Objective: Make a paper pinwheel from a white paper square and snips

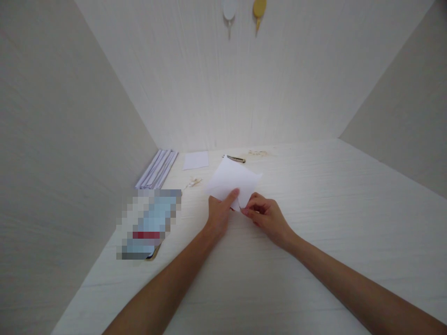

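A white sheet of paper (232,176) is held tilted above the white tabletop, its far corner pointing toward the back wall. My left hand (221,211) grips the near left part, thumb lying on top and fingers hidden underneath. At the paper's near corner, my right hand (263,214) is closed in a pinch. A small dark line shows by those fingertips, too small to name. Just beyond the paper lies a utility knife (236,159), partly covered by it.
Folded white papers (157,170) are stacked along the left wall, with a flat white sheet (196,160) to their right. A blurred-out phone-like object (153,223) lies nearer. Small beige scraps (193,182) dot the table; two hooks (259,9) hang on the back wall.
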Demonstrator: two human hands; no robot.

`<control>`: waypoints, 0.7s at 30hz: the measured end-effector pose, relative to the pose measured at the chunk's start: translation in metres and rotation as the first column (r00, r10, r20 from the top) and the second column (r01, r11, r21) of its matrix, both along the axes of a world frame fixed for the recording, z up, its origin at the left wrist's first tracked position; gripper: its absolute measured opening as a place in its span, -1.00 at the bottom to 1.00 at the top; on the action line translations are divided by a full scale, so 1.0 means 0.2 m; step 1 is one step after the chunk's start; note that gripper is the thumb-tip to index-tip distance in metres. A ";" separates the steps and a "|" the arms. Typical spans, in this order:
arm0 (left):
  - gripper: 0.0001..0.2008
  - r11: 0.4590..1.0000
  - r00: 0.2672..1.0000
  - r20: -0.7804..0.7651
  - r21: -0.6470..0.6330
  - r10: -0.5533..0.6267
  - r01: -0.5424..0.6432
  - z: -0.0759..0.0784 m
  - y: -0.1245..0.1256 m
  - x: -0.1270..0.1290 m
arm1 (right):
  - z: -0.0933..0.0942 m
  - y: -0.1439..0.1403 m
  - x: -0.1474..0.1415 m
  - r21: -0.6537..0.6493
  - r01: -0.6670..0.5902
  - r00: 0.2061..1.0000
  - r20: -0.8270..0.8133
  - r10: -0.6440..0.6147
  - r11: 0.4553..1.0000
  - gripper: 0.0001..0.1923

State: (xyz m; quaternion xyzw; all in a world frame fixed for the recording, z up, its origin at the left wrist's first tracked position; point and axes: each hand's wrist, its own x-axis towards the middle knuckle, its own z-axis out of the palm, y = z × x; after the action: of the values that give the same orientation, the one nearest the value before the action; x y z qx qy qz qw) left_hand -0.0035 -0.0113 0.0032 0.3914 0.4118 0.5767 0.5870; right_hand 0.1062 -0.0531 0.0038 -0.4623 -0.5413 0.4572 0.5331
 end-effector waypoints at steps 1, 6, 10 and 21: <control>-0.81 1.000 1.000 0.002 -0.002 -0.001 0.001 0.00 0.00 0.00 | 0.00 0.00 0.00 0.012 0.007 1.000 0.018 -0.007 1.000 -0.87; -0.81 1.000 1.000 -0.013 -0.006 0.012 -0.012 0.00 0.01 0.00 | 0.00 0.00 0.00 -0.006 -0.007 1.000 0.013 0.007 1.000 -0.87; -0.80 1.000 0.999 -0.042 0.002 -0.007 0.007 -0.01 0.01 0.00 | -0.01 0.00 0.00 -0.033 -0.009 1.000 0.023 0.010 0.999 -0.85; -0.79 0.997 0.995 -0.063 0.027 -0.074 0.076 -0.01 -0.01 0.00 | -0.01 0.00 0.00 0.028 0.025 0.999 0.034 -0.026 0.999 -0.77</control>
State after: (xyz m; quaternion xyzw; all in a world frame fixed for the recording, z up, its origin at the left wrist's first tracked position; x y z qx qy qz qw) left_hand -0.0034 -0.0138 0.0005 0.4330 0.4060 0.5479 0.5894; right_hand 0.1071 -0.0535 0.0025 -0.4694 -0.5508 0.4349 0.5359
